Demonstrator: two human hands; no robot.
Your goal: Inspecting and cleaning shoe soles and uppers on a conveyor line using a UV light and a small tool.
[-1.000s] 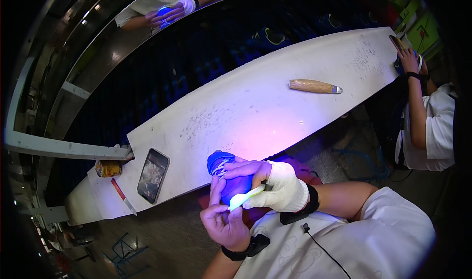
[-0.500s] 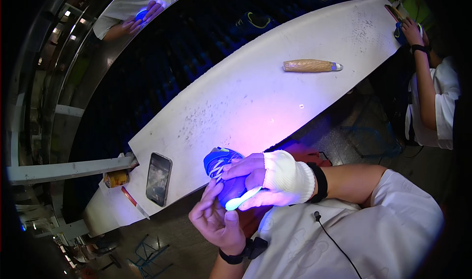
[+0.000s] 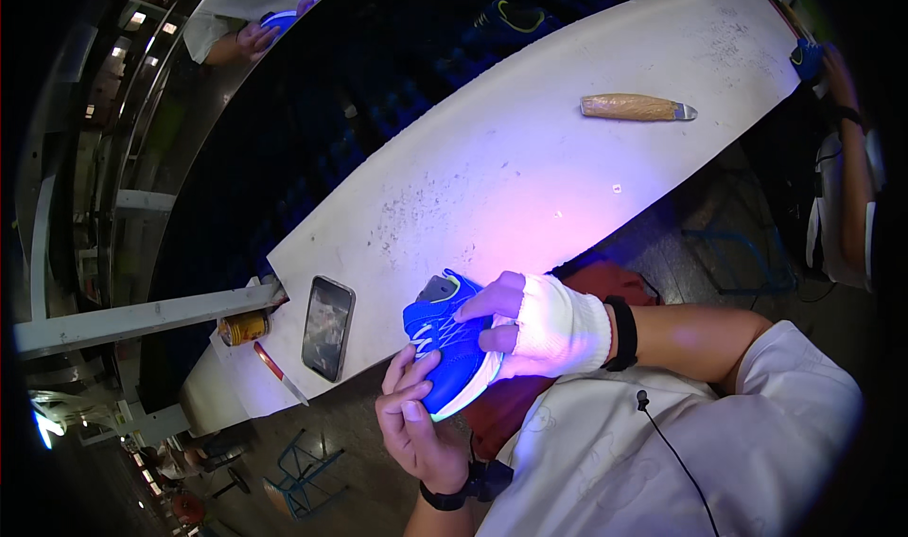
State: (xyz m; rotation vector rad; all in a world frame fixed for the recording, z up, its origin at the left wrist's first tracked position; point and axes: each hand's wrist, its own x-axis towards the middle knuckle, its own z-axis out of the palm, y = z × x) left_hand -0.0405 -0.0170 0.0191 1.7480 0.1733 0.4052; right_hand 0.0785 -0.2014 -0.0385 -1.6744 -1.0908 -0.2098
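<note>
Bright-blue lace-up shoe (image 3: 461,357) in both hands at near edge of long pale surface (image 3: 530,177)

Shoe: rounded toe, thin white laces, white sole glowing under violet light, grey lining in the opening. Toe points toward the wearer, opening away. It overlaps the surface edge in view; can't tell if it touches.

Bare left hand (image 3: 416,433), dark band at wrist: fingers and thumb closed on the toe end and lower laces. Right hand (image 3: 549,324), white knitted glove with bare fingertips, ribbed cuff: gripping the shoe, fingers bent over the side of the upper beside the laces; thumb hidden.

Surface: flat, matte, dark speckles in patches. On it, well apart from the shoe: a tan wrapped handle with short metal blade (image 3: 638,107). Left part: a flat dark phone with rounded corners (image 3: 328,329), lit screen; a slim red-handled knife (image 3: 280,373), tip near the edge; a yellowish cylindrical metal can (image 3: 243,328) on its side, contents not visible.

Dark strip beyond holds a dark shoe with lime-trimmed collar (image 3: 514,17). Far right: a co-worker's hand (image 3: 838,76) at a blue shoe (image 3: 807,59).
</note>
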